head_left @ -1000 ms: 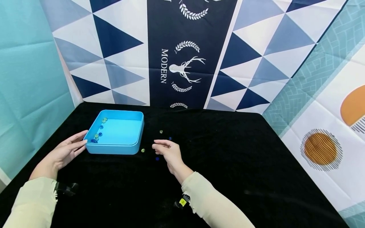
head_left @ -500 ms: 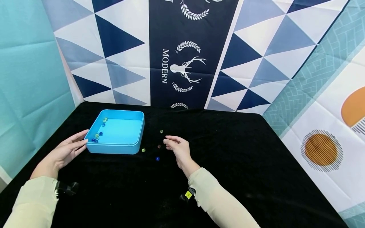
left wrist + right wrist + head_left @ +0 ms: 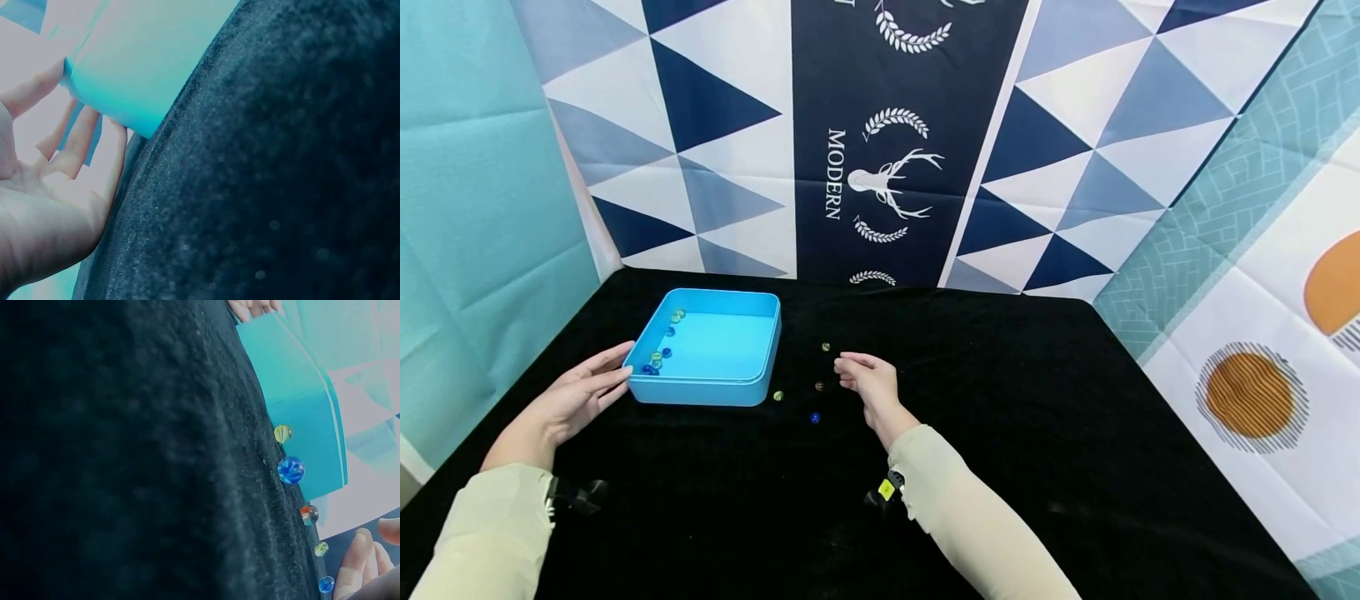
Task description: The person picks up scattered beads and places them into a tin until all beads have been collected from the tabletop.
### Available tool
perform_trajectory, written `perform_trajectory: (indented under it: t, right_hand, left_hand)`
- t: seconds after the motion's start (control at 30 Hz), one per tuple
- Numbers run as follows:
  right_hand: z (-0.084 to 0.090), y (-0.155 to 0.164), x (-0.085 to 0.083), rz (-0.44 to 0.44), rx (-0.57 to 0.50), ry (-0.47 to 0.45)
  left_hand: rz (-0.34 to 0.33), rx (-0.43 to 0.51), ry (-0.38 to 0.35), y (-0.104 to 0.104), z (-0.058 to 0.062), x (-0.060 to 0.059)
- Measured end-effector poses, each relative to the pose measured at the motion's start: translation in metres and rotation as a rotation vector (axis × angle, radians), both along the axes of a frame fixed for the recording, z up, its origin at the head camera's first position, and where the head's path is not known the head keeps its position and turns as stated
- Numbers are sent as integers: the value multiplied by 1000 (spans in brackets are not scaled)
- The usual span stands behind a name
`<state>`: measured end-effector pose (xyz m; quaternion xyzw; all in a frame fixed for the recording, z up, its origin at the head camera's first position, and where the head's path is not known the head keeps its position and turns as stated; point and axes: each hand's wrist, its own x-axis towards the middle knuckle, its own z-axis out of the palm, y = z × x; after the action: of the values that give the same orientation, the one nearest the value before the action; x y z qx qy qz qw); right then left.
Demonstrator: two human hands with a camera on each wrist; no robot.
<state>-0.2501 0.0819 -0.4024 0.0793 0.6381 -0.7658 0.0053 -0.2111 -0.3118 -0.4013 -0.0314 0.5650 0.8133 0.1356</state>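
Resting on black bench (image 3: 1000, 433): blue square tray (image 3: 730, 346) holding marbles, left hand (image 3: 568, 400) fingers straight against its side. Right hand (image 3: 868, 385) fingers loosely curled, empty, beside loose marbles (image 3: 818, 387). Backdrop reads "MODERN" (image 3: 834, 173).

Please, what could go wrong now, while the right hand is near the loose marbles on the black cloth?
1. The right hand hovers among round marbles: the reddish one and the blue one lie close by. A brushing finger might roll them away.
2. The blue tray is only touched by the left hand at one corner, with no firm grip, so a dropped marble might shift it.
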Motion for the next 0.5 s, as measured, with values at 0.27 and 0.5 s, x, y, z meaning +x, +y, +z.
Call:
perform_trajectory:
  t: [0.27, 0.5]
  right_hand:
    - [-1, -2, -11, -23, 37, -60]
    - [-1, -1, -16, -11, 54, -120]
  left_hand:
    - [5, 7, -4, -1, -1, -1]
    - [4, -9, -2, -1, -1, -2]
